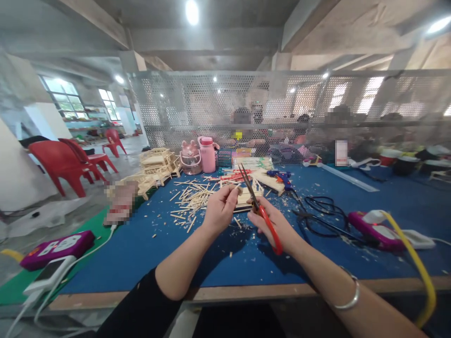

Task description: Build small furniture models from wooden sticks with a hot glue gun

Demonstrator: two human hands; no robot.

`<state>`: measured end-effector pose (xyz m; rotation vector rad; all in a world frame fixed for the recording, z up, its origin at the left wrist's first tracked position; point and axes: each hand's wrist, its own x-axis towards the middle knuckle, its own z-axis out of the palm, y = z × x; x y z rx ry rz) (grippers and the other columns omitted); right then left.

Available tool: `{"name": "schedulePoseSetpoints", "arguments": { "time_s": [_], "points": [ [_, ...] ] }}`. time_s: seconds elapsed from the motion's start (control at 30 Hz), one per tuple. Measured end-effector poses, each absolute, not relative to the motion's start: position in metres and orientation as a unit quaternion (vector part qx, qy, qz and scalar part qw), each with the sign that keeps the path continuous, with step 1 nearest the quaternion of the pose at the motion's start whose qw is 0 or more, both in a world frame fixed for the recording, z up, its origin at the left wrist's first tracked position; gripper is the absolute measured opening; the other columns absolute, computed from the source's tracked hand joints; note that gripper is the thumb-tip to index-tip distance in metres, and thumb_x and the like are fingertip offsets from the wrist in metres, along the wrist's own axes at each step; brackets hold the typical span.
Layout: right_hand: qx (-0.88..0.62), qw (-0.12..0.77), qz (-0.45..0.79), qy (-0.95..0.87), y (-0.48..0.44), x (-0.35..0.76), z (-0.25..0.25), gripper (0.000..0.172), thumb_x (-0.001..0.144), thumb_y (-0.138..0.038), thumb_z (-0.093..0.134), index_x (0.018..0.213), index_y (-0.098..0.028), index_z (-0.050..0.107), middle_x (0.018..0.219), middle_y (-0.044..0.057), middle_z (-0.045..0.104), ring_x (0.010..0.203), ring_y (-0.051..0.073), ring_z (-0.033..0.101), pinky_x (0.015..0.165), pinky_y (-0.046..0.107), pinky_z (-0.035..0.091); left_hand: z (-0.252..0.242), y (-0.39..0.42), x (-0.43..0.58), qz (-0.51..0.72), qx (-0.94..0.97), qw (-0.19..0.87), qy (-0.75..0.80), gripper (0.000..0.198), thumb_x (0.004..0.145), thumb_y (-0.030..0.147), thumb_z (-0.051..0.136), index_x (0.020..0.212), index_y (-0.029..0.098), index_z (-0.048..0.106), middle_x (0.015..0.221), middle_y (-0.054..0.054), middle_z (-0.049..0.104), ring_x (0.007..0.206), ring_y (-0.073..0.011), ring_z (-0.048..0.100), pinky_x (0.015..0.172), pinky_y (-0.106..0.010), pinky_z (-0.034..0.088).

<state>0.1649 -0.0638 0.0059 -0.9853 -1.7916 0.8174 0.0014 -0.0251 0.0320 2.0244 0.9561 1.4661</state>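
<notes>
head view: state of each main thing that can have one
Red-handled metal scissors, in right hand, blades slightly apart
Small pale wooden piece, pinched in left hand
Thin pale wooden sticks, loose, scattered
Pink plastic bottle, upright, lid on
Blue plastic glue gun, lying on its side
Purple power strip at right, plug in

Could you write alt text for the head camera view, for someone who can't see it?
A person's right hand holds red-handled scissors close to their left hand, which pinches a small pale piece above a blue work surface. Loose pale sticks lie scattered nearby, with a pink bottle farther back, before a perforated screen.
</notes>
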Motion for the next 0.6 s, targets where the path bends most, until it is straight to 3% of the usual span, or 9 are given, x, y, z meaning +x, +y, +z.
{"name": "schedulePoseSetpoints", "arguments": {
  "time_s": [0.23, 0.6],
  "points": [
    [-0.346, 0.433, 0.340, -0.760, -0.0732, 0.1656, 0.0088, 0.041, 0.086, -0.053, 0.044, 0.111, -0.021, 0.045, 0.083, 0.002, 0.050, 0.066, 0.012, 0.043, 0.057, 0.024, 0.038, 0.0357, -0.0301, 0.0042, 0.493, 0.783, 0.091, 0.369, 0.029, 0.091, 0.034, 0.038, 0.071, 0.017, 0.051, 0.062, 0.002, 0.047, 0.059, -0.0095, 0.042, 0.058, -0.022, 0.032],
    [-0.326, 0.482, 0.424, -0.694, -0.0732, 0.1580, 0.0037, 0.063, 0.077, -0.071, 0.039, 0.112, -0.020, 0.048, 0.076, 0.001, 0.046, 0.059, 0.012, 0.041, 0.049, 0.024, 0.040, 0.0374, -0.0331, 0.0036, 0.467, 0.807, 0.037, 0.361, 0.028, 0.090, 0.031, 0.037, 0.068, 0.019, 0.048, 0.062, 0.001, 0.048, 0.058, -0.0101, 0.042, 0.057, -0.022, 0.031]
  ]
}}
